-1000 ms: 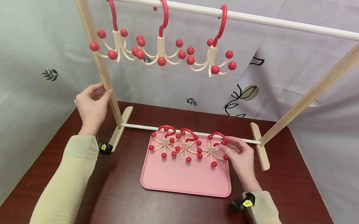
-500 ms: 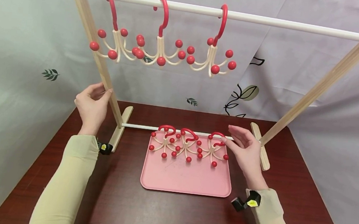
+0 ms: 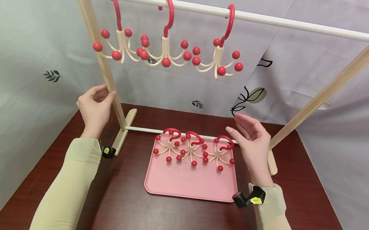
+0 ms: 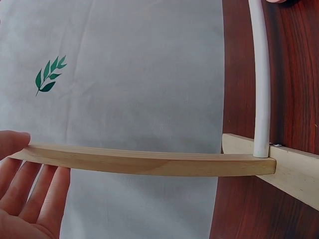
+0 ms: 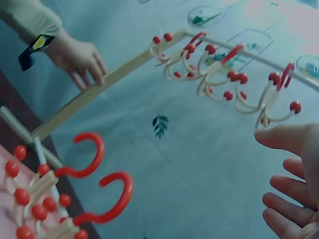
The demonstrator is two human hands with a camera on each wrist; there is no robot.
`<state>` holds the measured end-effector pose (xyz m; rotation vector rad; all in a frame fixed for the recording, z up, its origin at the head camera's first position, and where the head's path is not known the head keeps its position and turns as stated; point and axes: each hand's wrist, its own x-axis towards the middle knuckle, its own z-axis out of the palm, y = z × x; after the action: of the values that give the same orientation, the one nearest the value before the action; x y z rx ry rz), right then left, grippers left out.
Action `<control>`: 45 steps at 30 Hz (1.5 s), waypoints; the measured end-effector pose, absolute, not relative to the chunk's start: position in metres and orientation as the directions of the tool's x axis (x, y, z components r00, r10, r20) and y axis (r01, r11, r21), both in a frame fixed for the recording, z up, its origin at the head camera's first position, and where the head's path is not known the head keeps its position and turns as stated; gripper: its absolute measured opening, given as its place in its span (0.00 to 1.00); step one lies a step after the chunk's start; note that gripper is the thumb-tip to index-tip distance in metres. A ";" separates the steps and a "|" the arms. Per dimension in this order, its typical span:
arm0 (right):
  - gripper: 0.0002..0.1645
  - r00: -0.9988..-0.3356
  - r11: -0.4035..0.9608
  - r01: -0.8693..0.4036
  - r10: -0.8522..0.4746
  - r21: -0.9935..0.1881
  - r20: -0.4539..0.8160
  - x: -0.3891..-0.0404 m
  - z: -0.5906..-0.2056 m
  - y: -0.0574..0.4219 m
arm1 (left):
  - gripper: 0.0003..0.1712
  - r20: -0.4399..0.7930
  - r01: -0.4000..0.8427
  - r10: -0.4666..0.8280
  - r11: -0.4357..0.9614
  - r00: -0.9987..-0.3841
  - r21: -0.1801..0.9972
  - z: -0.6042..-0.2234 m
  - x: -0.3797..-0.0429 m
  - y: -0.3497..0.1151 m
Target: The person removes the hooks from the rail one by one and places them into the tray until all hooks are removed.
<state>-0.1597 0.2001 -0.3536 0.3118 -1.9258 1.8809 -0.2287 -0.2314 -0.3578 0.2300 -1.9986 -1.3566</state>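
Left hand (image 3: 94, 110): pinching the left wooden upright (image 3: 106, 74) of a garment rack, thumb on one side, fingers on the other. Right hand (image 3: 253, 145): holding nothing, thumb and fingers spread apart, raised near the rightmost tray hanger (image 3: 219, 153) without touching it. Said hanger: red hook, cream arms, red ball tips; lying on a pink tray (image 3: 191, 186) beside the middle tray hanger (image 3: 191, 151) and the left tray hanger (image 3: 169, 146), all along the far edge. Whether their hooks touch the white lower rod (image 3: 143, 130) cannot be told. Above, on the white top rod (image 3: 296, 24): three matching hung hangers (image 3: 164, 46), all left of the right wooden upright (image 3: 332, 86). Support: reddish-brown table (image 3: 161, 220). Behind: pale cloth (image 3: 173, 91), leaf-printed. Sleeves (image 3: 64, 185): light yellowish, a black device strapped at each wrist.
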 end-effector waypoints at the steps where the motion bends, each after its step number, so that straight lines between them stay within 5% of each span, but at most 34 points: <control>1: 0.28 -0.877 0.053 -0.457 0.137 -0.888 0.460 -0.161 -0.351 0.199 | 0.18 0.446 0.230 -0.502 0.434 -0.741 0.871 -0.358 -0.229 -0.231; 27: 0.22 -0.736 -0.015 -0.664 0.191 -0.748 0.649 -0.161 -0.225 0.154 | 0.18 0.436 0.225 -0.505 0.425 -0.745 0.877 -0.357 -0.226 -0.232; 45: 0.20 -0.766 0.032 -0.621 0.189 -0.783 0.615 -0.195 -0.174 0.143 | 0.19 0.428 0.203 -0.506 0.440 -0.749 0.875 -0.354 -0.227 -0.230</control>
<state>-0.1947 0.1429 -0.1735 0.4388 -1.7329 1.7945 -0.2265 -0.2305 -0.3542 0.2536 -2.0215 -1.3533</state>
